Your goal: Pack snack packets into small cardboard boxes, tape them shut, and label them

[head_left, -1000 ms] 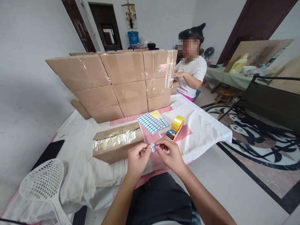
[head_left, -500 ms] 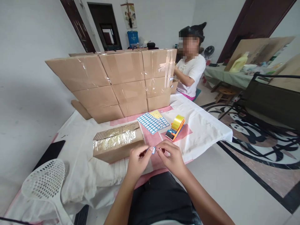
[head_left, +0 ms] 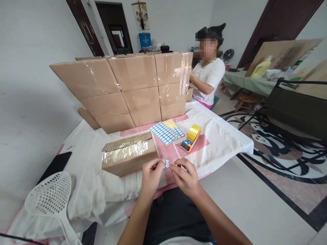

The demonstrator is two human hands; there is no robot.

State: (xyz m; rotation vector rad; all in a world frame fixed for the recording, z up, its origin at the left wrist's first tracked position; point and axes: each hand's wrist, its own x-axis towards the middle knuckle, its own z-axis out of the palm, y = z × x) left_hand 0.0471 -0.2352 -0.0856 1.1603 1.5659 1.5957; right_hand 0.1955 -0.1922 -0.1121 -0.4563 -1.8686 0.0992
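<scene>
A small white sticker label (head_left: 167,163) with a blue border is pinched between the thumb and forefinger of my left hand (head_left: 151,172), near the table's front edge. My right hand (head_left: 186,175) has its thumb and forefinger pressed together at the label's right edge; the exact contact is too small to see. Beyond my hands lie sheets of blue-bordered labels (head_left: 165,132), with a yellow sheet partly among them. To their right stands a tape dispenser (head_left: 191,139) with a yellow roll. A taped cardboard box (head_left: 130,160) sits left of my hands.
Stacked cardboard boxes (head_left: 139,98) form a wall across the table's back. A person (head_left: 211,76) in a white top works behind its right end. A white perforated scoop (head_left: 51,195) lies at the left, beside a black flat object (head_left: 55,166). A dark chair (head_left: 298,109) stands at the right.
My fingertips have moved slightly apart, so more of the label shows between them. My right fingers have loosened and shifted a little. Boxes, sheets and tape dispenser have stayed put.
</scene>
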